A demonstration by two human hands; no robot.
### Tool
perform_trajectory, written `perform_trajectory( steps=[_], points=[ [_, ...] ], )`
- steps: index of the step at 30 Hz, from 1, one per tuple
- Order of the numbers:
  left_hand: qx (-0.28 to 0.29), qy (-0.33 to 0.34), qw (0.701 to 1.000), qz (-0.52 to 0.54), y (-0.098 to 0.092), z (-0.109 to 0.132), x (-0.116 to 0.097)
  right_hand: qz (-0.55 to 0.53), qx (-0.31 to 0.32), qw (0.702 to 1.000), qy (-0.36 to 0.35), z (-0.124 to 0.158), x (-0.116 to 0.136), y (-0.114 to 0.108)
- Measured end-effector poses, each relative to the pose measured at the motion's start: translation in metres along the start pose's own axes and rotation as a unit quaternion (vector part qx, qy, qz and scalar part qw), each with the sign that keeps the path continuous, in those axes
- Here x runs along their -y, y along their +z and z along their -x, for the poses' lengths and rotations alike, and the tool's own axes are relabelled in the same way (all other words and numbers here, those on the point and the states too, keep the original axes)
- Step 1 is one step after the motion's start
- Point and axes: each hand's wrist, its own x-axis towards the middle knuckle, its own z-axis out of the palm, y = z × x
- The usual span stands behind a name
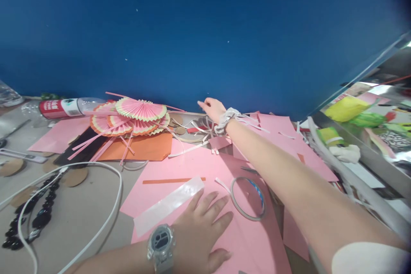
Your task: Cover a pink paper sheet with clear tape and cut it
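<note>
My left hand (199, 231) lies flat with fingers spread on a pink paper sheet (192, 167), a grey watch on its wrist. Its fingertips touch the end of a clear ruler-like strip (168, 205). A tape roll (248, 198) lies just right of the fingers. My right hand (213, 109) stretches far across the table to the foot of the blue wall, a white scrunchie on the wrist. Its fingers are extended over a tangle of white paper strips (195, 130); nothing shows in them. Pink and yellow pleated paper fans (135, 115) are stacked to its left.
An orange sheet (144, 147) lies under the fans. A plastic bottle with a red label (62, 108) lies at the back left. A white cable (105, 218) and black beads (35, 216) cross the left side. Colourful clutter fills a glass case (362, 115) on the right.
</note>
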Motion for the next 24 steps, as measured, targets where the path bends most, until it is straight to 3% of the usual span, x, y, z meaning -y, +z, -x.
perform_trajectory(
  steps=[3,5,9,12,15,18,24],
  points=[
    [-0.015,-0.027,0.999,-0.031,0.000,-0.001,-0.003,0.006,-0.016,1.000,-0.024,0.011,0.016,-0.025],
    [-0.027,-0.032,0.997,-0.068,0.000,-0.002,-0.005,0.016,0.003,0.999,-0.044,0.035,0.026,-0.041],
    [-0.071,0.010,0.982,-0.176,0.007,0.001,-0.015,0.079,0.107,0.989,-0.060,0.128,0.032,-0.056],
    [-0.116,-0.044,0.961,-0.248,0.022,0.012,-0.027,0.127,0.139,0.981,-0.038,0.206,0.024,-0.052],
    [-0.116,-0.067,0.948,-0.288,0.038,0.026,-0.034,0.166,0.153,0.973,-0.051,0.258,0.012,-0.039],
    [-0.118,-0.065,0.947,-0.292,0.048,0.032,-0.036,0.183,0.128,0.973,-0.052,0.278,0.002,-0.025],
    [-0.131,-0.037,0.947,-0.291,0.055,0.019,-0.035,0.119,0.074,0.990,-0.017,0.280,-0.010,-0.022]
  ],
)
